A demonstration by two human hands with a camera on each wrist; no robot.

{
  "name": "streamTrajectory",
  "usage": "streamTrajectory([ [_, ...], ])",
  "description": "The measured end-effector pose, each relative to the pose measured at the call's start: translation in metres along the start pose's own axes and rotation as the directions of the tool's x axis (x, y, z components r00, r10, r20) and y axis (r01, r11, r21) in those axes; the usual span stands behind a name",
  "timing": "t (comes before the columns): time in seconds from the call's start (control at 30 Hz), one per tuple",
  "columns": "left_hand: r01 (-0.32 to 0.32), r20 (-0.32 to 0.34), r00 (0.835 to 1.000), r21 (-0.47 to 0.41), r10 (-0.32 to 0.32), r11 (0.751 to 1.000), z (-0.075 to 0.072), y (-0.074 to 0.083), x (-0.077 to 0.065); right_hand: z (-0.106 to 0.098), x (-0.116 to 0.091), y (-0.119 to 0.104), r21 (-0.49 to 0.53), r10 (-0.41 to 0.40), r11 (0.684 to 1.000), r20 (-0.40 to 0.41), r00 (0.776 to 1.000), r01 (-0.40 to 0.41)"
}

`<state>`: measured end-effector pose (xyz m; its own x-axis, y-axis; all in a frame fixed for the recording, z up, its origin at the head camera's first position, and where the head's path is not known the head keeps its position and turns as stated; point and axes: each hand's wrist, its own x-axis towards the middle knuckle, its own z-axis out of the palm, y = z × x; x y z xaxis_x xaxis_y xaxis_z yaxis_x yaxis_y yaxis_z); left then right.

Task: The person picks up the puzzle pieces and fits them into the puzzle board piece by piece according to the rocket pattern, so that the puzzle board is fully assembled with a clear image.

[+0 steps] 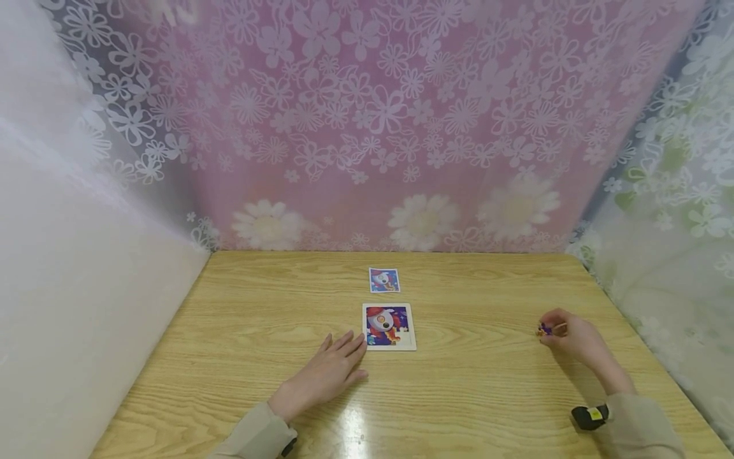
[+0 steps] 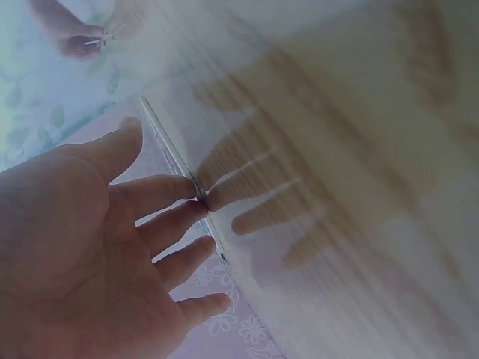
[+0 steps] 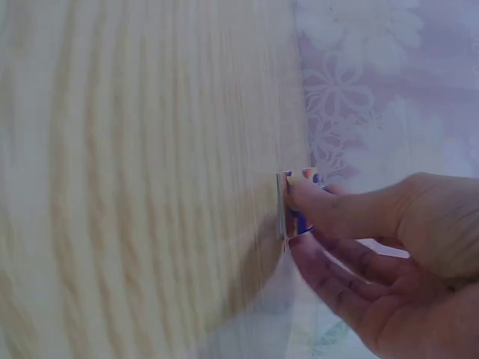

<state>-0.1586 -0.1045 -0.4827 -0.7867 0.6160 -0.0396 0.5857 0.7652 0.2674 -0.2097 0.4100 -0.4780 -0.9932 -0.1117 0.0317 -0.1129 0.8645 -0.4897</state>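
Observation:
A jigsaw puzzle board (image 1: pixel 411 331) with a white border lies flat at mid-table, showing a cartoon in purple, red and white. A pale bare patch shows at its lower right. My left hand (image 1: pixel 332 370) touches the board's left edge with its fingertips; in the left wrist view the fingers (image 2: pixel 168 224) are spread and fairly straight. Far to the right, my right hand (image 1: pixel 582 341) pinches puzzle pieces (image 1: pixel 544 329) between thumb and fingers, close over the table. In the right wrist view the pieces (image 3: pixel 302 223) look purple and orange; their exact number is unclear.
Behind the board lies a small square picture card (image 1: pixel 384 280) with a similar cartoon. The wood-grain table (image 1: pixel 470 395) meets a pink floral backdrop (image 1: pixel 355 159) at the back. A pale sheet (image 1: pixel 86 274) stands at the left and a floral one (image 1: pixel 676 255) at the right.

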Motion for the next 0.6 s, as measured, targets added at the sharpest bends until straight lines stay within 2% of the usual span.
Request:
streamTrajectory([
  [0.1, -0.001, 0.000, 1.000, -0.008, 0.001, 1.000, -0.001, 0.000, 0.000, 0.003, 0.000, -0.002, 0.026, 0.007, 1.000, -0.048, 0.999, -0.006],
  [0.33, 0.003, 0.000, 1.000, -0.002, -0.003, 1.000, -0.001, 0.002, 0.000, 0.008, 0.004, -0.013, 0.089, -0.034, 0.995, -0.161, 0.986, 0.048],
  [0.47, 0.002, -0.003, 1.000, 0.002, -0.002, 1.000, -0.001, 0.002, 0.000, 0.011, 0.007, -0.026, 0.184, -0.035, 0.981, -0.171, 0.985, 0.067],
  [0.6, 0.003, -0.002, 1.000, 0.004, -0.003, 1.000, -0.001, 0.001, 0.000, 0.015, 0.012, -0.040, 0.307, -0.025, 0.949, -0.158, 0.987, 0.073],
])
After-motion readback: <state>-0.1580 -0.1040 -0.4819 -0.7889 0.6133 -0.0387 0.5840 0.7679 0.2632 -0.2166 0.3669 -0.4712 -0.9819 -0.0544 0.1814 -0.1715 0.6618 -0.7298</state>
